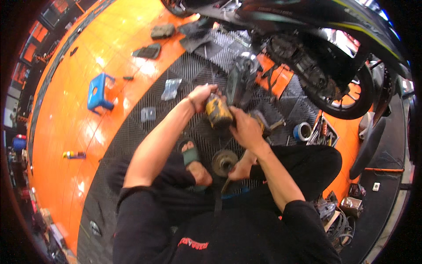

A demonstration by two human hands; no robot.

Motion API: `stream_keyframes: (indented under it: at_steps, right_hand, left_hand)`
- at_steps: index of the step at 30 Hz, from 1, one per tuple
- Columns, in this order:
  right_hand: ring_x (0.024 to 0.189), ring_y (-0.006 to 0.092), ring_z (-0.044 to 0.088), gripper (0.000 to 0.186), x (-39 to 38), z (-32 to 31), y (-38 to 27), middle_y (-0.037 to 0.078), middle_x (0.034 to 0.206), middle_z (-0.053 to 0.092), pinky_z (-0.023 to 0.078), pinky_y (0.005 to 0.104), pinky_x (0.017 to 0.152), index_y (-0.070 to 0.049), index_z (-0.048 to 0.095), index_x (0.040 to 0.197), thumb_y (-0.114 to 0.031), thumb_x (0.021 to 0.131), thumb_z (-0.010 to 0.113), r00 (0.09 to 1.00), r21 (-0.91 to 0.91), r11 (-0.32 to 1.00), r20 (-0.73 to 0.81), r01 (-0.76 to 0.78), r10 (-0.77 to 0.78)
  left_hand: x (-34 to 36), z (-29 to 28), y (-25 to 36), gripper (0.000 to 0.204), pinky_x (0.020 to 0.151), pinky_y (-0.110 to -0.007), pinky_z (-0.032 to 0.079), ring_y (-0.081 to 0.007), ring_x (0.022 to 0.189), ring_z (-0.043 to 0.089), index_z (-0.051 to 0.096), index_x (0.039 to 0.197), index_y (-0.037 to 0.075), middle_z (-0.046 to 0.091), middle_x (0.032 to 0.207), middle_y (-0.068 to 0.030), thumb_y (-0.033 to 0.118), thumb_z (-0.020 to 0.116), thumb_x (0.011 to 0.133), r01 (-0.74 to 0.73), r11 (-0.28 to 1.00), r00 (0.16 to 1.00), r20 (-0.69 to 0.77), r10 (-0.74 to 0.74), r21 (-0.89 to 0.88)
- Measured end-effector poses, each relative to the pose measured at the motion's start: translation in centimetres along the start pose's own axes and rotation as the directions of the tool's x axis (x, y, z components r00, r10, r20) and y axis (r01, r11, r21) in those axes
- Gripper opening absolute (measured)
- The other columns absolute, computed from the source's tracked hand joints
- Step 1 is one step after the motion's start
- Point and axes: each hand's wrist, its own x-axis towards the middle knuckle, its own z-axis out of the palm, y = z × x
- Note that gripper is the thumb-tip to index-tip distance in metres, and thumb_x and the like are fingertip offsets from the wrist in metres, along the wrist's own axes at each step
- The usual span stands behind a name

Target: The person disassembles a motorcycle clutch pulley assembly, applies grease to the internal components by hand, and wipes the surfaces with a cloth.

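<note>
In front of me, above the floor mat, I hold a worn yellow and black power tool [218, 112], its kind not plain from here. My left hand [204, 97] is closed round its upper left side. Against its lower right side my right hand [247, 130] is closed, with the fingertips partly hidden. Another yellow and black part [264, 122] shows just beyond the right hand; I cannot tell whether it belongs to the same tool. Below the hands, a round metal pulley-like part [224, 163] lies between my feet.
A motorcycle [303, 57] with its side mechanism exposed stands at the upper right. Near it are a blue-white tape roll [302, 131] and a tray of tools [324, 132]. A blue stool [101, 93], plastic bags [171, 89] and a spray can [74, 155] are on the left.
</note>
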Motion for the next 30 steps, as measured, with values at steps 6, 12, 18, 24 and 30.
stream_keyframes:
  at_steps: [6, 12, 18, 24, 30]
  right_hand:
    - [0.096, 0.0399, 0.068, 0.066, -1.2, -2.8, -0.9, 0.016, 0.106, 0.068, 0.055, 0.0465, 0.077, -0.011, 0.053, 0.137, -0.006, 0.076, 0.077, 0.993, 0.163, 0.987, 0.114, -0.005, -0.014]
    - [0.095, 0.0439, 0.068, 0.064, -1.1, -3.9, -0.4, 0.022, 0.101, 0.071, 0.054, 0.0493, 0.081, -0.008, 0.055, 0.131, -0.009, 0.073, 0.080, 0.877, 0.177, 0.983, 0.480, -0.056, -0.037]
    - [0.088, 0.0480, 0.069, 0.053, -3.6, -2.2, 0.7, 0.022, 0.089, 0.071, 0.056, 0.0555, 0.079, -0.006, 0.058, 0.122, -0.012, 0.073, 0.077, 0.493, -0.026, 0.999, 0.870, 0.024, 0.011]
    - [0.096, 0.0453, 0.070, 0.043, -7.3, 0.0, 0.4, 0.027, 0.099, 0.070, 0.059, 0.0560, 0.080, -0.003, 0.062, 0.114, -0.013, 0.074, 0.075, 0.395, -0.103, 0.953, 0.919, 0.284, -0.018]
    - [0.099, 0.0449, 0.070, 0.047, -8.3, 1.6, 0.4, 0.029, 0.097, 0.069, 0.059, 0.0545, 0.084, -0.006, 0.065, 0.120, -0.013, 0.075, 0.074, 0.391, -0.200, 0.954, 0.915, 0.224, 0.100]
  left_hand:
    - [7.8, -10.2, -9.1, 0.032, 0.070, -0.057, 0.061, -0.0292, 0.068, 0.068, 0.057, 0.096, 0.003, 0.061, 0.076, -0.0113, 0.028, 0.042, 0.111, -0.088, 0.948, 0.898, -0.436, -0.058, -0.307]
    - [7.3, -15.8, -16.2, 0.041, 0.087, -0.048, 0.058, -0.0334, 0.097, 0.069, 0.061, 0.122, -0.003, 0.070, 0.109, -0.0222, 0.033, 0.056, 0.103, 0.388, 0.731, 0.660, -0.723, 0.205, 0.562]
    - [3.8, -14.2, -17.7, 0.060, 0.102, -0.051, 0.055, -0.0458, 0.118, 0.065, 0.045, 0.145, 0.002, 0.050, 0.139, -0.0299, 0.031, 0.066, 0.098, 0.444, 0.661, 0.408, -0.794, 0.451, 0.604]
    - [2.4, -10.1, -20.1, 0.040, 0.088, -0.060, 0.055, -0.0466, 0.097, 0.071, 0.067, 0.110, 0.006, 0.074, 0.100, -0.0258, 0.043, 0.055, 0.101, 0.239, 0.337, 0.714, -0.400, 0.574, 0.911]
    - [1.6, -3.8, -25.5, 0.065, 0.102, -0.050, 0.053, -0.0392, 0.119, 0.067, 0.070, 0.126, 0.002, 0.070, 0.126, -0.0253, 0.058, 0.049, 0.102, 0.264, 0.311, 0.906, -0.345, 0.246, 0.913]
